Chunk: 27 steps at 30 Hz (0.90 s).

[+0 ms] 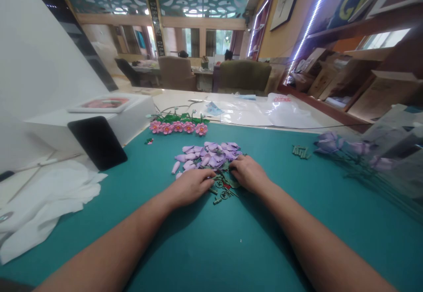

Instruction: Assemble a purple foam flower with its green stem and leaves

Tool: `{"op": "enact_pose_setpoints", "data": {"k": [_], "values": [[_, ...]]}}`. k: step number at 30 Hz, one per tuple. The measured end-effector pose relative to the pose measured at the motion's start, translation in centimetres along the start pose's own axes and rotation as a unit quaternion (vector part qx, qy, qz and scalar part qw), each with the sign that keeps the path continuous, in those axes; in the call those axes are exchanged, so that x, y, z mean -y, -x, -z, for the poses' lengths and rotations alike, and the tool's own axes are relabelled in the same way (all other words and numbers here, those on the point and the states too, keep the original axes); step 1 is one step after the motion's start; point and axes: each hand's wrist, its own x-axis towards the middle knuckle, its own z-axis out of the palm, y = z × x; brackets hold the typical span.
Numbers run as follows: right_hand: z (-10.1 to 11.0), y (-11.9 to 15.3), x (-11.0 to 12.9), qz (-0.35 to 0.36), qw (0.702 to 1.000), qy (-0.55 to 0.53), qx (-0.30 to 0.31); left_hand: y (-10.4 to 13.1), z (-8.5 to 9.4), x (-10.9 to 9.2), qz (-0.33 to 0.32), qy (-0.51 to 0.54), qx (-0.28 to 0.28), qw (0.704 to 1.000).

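A heap of lilac petal-shaped plastic pieces [216, 155] lies on the green mat [205, 248]. On its near side are small dark green pieces [224, 195], some round and some like short rods, with a bit of red among them. My left hand [191, 186] rests at the left of these green pieces, its fingers curled and closed. From the right, my right hand [250, 173] reaches the edge of the heap, fingertips pinched together by a green leaf-like piece. What either hand grips, if anything, is hidden by the fingers.
Pink toy flowers [178, 127] with green stems lie at the back left. A black tablet [97, 142] leans on a white box, near crumpled white sheeting [49, 199]. On the right are small grey-green pieces [300, 152] and purple flowers [328, 142] beside clear plastic.
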Motion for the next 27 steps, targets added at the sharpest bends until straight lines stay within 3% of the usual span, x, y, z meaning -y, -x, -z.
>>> {"op": "enact_pose_setpoints", "data": {"k": [10, 27], "values": [[0.00, 0.02, -0.03, 0.028, 1.000, -0.003, 0.001, 0.02, -0.06, 0.09, -0.001, 0.014, -0.017, 1.000], [0.17, -0.09, 0.34, 0.001, 0.999, 0.037, 0.022, -0.02, -0.14, 0.18, -0.011, -0.028, 0.004, 1.000]]}}
